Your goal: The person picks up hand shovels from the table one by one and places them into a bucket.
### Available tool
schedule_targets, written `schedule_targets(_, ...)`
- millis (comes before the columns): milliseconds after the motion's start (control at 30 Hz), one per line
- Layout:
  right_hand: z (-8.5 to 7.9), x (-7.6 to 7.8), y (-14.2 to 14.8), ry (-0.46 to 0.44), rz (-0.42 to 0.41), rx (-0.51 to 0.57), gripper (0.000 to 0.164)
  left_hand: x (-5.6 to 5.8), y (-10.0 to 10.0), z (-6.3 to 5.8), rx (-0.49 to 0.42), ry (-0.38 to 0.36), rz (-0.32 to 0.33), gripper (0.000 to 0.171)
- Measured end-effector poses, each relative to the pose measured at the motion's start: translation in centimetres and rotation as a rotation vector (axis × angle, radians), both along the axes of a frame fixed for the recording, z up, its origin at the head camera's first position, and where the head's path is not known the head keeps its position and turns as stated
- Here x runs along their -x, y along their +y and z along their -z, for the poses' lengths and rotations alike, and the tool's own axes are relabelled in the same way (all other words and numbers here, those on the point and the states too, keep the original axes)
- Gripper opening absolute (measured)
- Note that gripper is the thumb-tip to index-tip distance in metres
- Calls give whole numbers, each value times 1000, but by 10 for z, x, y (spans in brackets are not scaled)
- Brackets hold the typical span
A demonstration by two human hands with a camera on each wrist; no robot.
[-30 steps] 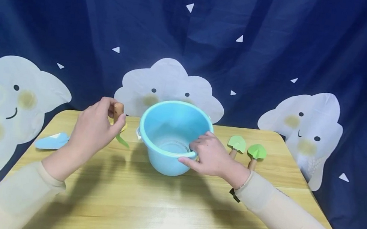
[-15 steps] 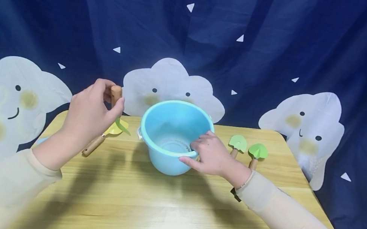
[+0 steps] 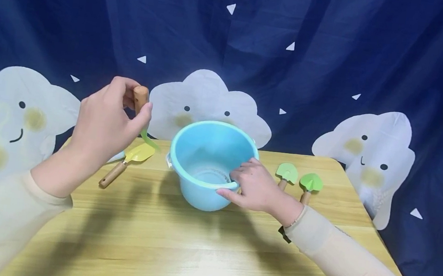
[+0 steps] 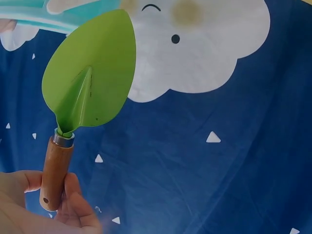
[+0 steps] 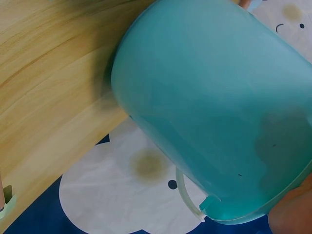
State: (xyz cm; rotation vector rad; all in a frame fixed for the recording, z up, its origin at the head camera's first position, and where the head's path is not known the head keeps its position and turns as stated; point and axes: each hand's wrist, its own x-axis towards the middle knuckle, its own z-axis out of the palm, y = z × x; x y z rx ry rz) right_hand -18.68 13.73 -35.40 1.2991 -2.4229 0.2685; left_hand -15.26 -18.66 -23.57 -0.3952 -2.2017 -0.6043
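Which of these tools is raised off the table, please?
The green trowel, held up by its wooden handle in the left hand; the yellow trowel, pale green tool, bright green tool and partly hidden blue tool lie on the table.

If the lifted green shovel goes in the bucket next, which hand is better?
Probably the left hand, which holds the green shovel by its wooden handle, raised left of the bucket. The right hand grips the bucket, so it looks busy.

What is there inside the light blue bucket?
The right hand grips the bucket, fingers inside. No tool shows on the visible floor; the near inner wall and what the hand covers are hidden.
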Motion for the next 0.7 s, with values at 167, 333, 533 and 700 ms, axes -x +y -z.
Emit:
schedule_targets(167, 0, 0, 1, -4, 5, -9, 69, 0, 2, -8, -5, 15, 1, 28)
schedule_targets(333, -1, 1, 0, -1, 6, -13, 68, 1, 6, -12, -31, 20, 8, 28)
schedule_targets(533, -1, 1, 0, -1, 4, -14, 66, 2, 13, -19, -66, 26, 39, 27)
schedule_targets(700, 0, 1, 0, -8, 13, -21, 70, 1, 21, -23, -102, -1, 58, 25)
